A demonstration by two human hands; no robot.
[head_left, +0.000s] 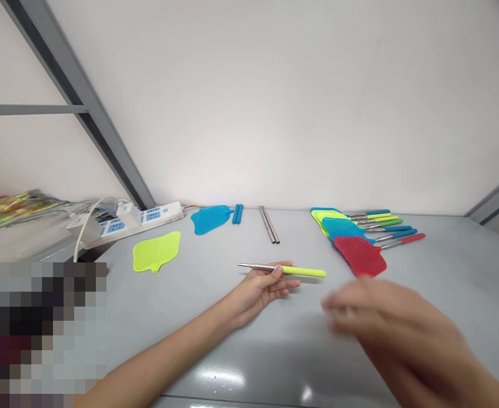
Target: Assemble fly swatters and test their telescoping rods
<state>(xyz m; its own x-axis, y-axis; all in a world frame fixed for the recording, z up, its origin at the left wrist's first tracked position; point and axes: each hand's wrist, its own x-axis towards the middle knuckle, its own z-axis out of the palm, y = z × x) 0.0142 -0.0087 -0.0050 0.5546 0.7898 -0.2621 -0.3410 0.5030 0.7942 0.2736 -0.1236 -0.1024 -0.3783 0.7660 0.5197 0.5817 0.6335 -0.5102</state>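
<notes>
My left hand (261, 286) pinches a fly swatter handle (304, 272) between thumb and fingers, just above the table. It has a metal rod on the left and a yellow-green grip on the right, with no swatter head on it. My right hand (385, 311), blurred by motion, hovers to the right, apart from the handle; its finger state is unclear. A loose yellow-green swatter head (156, 252) lies to the left. Behind it rest a blue swatter head (210, 219), two blue grips (237, 214) and a pair of metal rods (269, 224).
On the right lies a row of several whole fly swatters, the nearest with a red head (359, 255). A white power strip (147, 219) with plugs and a cable stands at the left back. Plastic-wrapped items (28, 218) lie beyond the metal frame.
</notes>
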